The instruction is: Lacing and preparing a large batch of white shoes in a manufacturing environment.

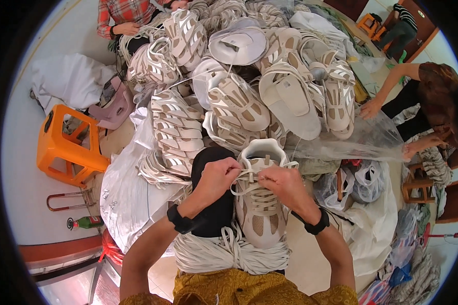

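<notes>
A beige and white sneaker (262, 221) rests in front of me, its toe toward my body, with laces threaded up its front. My left hand (220, 178) pinches a white shoelace (237, 191) at the top of the lacing. On the other side of the tongue, my right hand (282, 184) is closed on the lace too, its fingertips partly hidden. A loop of lace hangs between the two hands. Below the toe, a thick bundle of loose white laces (229, 257) lies across my lap. A black, rounded shape (211, 218) is beside the shoe, under my left hand.
Stacked sneaker uppers (239, 104) and several flat shoe parts (290, 99) are heaped ahead. An orange stool (61, 147), a green bottle (89, 222) and white sacking (132, 203) are at left. At right, a person's hand (374, 107) is near clear plastic sheeting (346, 147); others are farther back.
</notes>
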`<act>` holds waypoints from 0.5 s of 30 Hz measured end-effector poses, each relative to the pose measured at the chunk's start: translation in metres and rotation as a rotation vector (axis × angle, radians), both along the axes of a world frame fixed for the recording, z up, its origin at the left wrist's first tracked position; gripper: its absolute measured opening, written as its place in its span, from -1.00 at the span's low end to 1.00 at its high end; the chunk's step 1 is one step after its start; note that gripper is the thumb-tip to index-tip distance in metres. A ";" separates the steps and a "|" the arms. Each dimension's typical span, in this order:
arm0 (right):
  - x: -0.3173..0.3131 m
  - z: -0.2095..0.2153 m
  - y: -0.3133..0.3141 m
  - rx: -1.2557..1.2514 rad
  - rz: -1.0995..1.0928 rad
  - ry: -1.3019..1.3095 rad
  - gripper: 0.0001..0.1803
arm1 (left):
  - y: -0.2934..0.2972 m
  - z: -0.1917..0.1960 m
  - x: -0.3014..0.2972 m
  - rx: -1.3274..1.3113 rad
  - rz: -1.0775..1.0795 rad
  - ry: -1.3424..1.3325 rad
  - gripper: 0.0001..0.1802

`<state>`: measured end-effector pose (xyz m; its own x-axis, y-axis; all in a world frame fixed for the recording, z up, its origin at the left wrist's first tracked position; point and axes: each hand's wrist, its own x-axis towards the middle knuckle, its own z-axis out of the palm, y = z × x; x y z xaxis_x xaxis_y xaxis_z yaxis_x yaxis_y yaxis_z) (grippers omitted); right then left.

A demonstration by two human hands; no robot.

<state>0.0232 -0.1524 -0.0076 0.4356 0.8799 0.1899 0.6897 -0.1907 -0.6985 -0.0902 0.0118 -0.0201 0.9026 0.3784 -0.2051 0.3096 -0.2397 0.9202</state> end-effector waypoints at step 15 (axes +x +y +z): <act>-0.002 -0.001 0.002 -0.015 0.037 0.039 -0.87 | -0.004 -0.009 -0.001 0.153 0.007 -0.080 -0.92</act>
<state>0.0211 -0.1507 -0.0082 0.4096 0.8982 0.1596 0.6687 -0.1766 -0.7222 -0.0912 0.0083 -0.0295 0.9110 0.4061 -0.0724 0.2390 -0.3766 0.8950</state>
